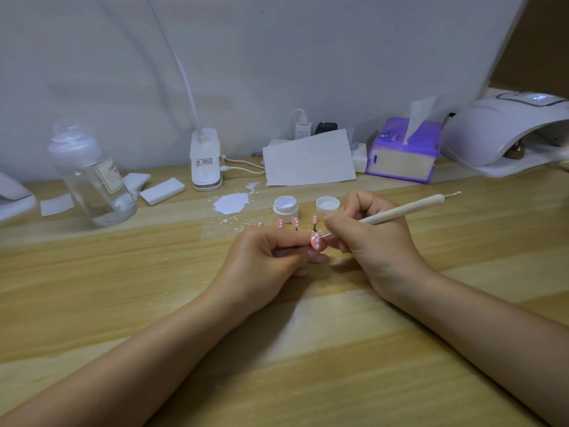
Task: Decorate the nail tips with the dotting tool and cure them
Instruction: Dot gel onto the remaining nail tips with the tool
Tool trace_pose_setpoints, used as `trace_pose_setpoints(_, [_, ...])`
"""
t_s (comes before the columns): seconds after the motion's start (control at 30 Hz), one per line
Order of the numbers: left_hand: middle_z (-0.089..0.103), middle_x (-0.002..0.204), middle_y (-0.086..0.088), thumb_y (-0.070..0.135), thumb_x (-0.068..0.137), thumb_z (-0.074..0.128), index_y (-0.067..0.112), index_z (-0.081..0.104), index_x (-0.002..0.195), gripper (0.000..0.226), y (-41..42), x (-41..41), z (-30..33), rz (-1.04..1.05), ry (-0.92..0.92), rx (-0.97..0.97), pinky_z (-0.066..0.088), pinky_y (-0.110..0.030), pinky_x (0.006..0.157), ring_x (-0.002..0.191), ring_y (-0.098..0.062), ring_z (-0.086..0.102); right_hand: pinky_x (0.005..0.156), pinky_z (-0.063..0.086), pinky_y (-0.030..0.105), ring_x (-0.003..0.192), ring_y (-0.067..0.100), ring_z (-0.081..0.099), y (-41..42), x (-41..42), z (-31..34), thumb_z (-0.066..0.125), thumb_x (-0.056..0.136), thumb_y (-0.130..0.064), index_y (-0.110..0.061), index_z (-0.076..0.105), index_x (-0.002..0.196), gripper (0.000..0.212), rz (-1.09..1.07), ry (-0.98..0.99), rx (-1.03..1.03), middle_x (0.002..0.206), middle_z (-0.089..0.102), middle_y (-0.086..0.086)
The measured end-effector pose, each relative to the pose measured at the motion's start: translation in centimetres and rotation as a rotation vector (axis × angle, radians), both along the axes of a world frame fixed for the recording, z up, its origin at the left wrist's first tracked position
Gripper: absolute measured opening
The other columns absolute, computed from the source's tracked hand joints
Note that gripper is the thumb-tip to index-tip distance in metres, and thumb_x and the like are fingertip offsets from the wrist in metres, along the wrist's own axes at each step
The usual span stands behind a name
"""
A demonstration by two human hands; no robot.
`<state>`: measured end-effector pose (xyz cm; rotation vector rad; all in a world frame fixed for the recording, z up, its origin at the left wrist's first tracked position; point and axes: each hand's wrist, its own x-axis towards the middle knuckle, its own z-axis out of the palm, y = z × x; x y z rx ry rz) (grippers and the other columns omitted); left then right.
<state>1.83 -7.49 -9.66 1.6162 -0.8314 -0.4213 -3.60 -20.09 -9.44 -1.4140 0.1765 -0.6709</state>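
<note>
My left hand [271, 254] pinches a pink nail tip with white dots [316, 241] just above the pale wooden table [308, 349], while my right hand [369, 238] grips the long cream dotting tool [403, 209] — its fine metal point touches the tip. Just behind my fingers stand four more dotted pink tips [295, 222], partly hidden by my left hand. Beyond them sit an open white gel pot [285, 208] and its round lid [328, 204], with a white paint smear [231, 203] to their left. Farther back — a clear plastic bottle [92, 177], a purple tissue box [405, 151] and a white curing lamp [508, 131] at far right.
</note>
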Motion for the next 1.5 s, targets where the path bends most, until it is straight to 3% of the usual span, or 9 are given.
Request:
trace_pose_setpoints(0.23, [0.073,0.085,0.004,0.000,0.084,0.060,0.023,0.073,0.081,0.027,0.03,-0.09,0.13,-0.009,0.021,-0.001,0.049,-0.011,0.060,0.082,-0.003,0.068,0.042,0.030,0.019,0.042,0.013,0.035,0.03,0.04,-0.07,0.055,0.055,-0.007,-0.020,0.038,0.040,0.027,0.006,0.039,-0.089,0.043,0.037,0.005])
trace_pose_setpoints(0.4, [0.073,0.083,0.006,-0.001,0.084,0.060,0.024,0.072,0.079,0.028,0.04,-0.17,0.19,-0.012,0.022,0.001,0.050,-0.011,0.060,0.081,-0.003,0.068,0.041,0.031,0.016,0.040,0.010,0.037,-0.11,0.00,-0.08,0.056,0.055,-0.005,-0.020,0.038,0.040,0.028,0.007,0.035,-0.093,0.043,0.037,0.003])
trace_pose_setpoints(0.53, [0.073,0.084,0.004,0.000,0.084,0.060,0.023,0.072,0.081,0.026,0.07,-0.19,0.21,-0.017,0.024,-0.003,0.050,-0.012,0.060,0.081,-0.003,0.068,0.042,0.031,0.018,0.041,0.011,0.036,-0.27,0.03,-0.26,0.058,0.067,0.009,-0.020,0.038,0.041,0.045,-0.001,0.020,-0.090,0.044,0.037,0.006])
trace_pose_setpoints(0.63, [0.073,0.082,0.009,0.000,0.084,0.060,0.022,0.072,0.081,0.026,0.07,-0.13,0.16,-0.019,0.022,-0.005,0.051,-0.012,0.060,0.080,-0.003,0.068,0.041,0.031,0.016,0.039,0.009,0.037,-0.19,-0.02,-0.18,0.057,0.068,0.011,-0.021,0.037,0.041,0.046,0.004,0.011,-0.084,0.044,0.037,0.005])
trace_pose_setpoints(0.73, [0.073,0.083,0.005,0.002,0.083,0.061,0.020,0.073,0.086,0.022,0.03,-0.09,0.05,-0.019,0.019,-0.007,0.051,-0.012,0.060,0.081,-0.003,0.068,0.040,0.041,0.015,0.033,0.004,0.039,-0.14,-0.02,-0.03,0.055,0.072,0.013,-0.021,0.037,0.041,0.049,0.016,0.005,0.001,0.037,0.036,-0.003])
trace_pose_setpoints(0.8, [0.074,0.083,0.002,0.003,0.083,0.061,0.020,0.072,0.089,0.021,0.01,-0.04,-0.01,-0.025,-0.004,-0.001,0.050,-0.012,0.060,0.082,-0.003,0.068,0.042,0.047,0.016,0.030,0.002,0.040,-0.12,-0.04,0.14,0.053,0.076,0.014,-0.018,0.036,0.045,0.047,0.021,0.000,0.077,0.035,0.035,-0.007])
trace_pose_setpoints(0.97, [0.074,0.083,0.001,0.003,0.084,0.061,0.021,0.073,0.088,0.022,-0.01,-0.03,-0.11,-0.025,-0.023,0.005,0.051,-0.013,0.061,0.082,-0.004,0.068,0.040,0.045,0.014,0.027,0.002,0.042,0.10,-0.15,0.44,0.051,0.078,0.017,-0.012,0.032,0.053,0.042,0.047,-0.015,0.113,0.035,0.035,-0.007])
trace_pose_setpoints(1.5, [0.073,0.082,0.009,0.001,0.083,0.061,0.022,0.072,0.087,0.023,0.00,0.06,-0.12,-0.036,-0.032,0.003,0.050,-0.012,0.060,0.083,-0.002,0.068,0.044,0.047,0.015,0.029,0.002,0.044,0.24,-0.05,0.30,0.051,0.077,0.017,-0.011,0.032,0.053,0.041,0.028,-0.006,0.050,0.034,0.034,-0.008])
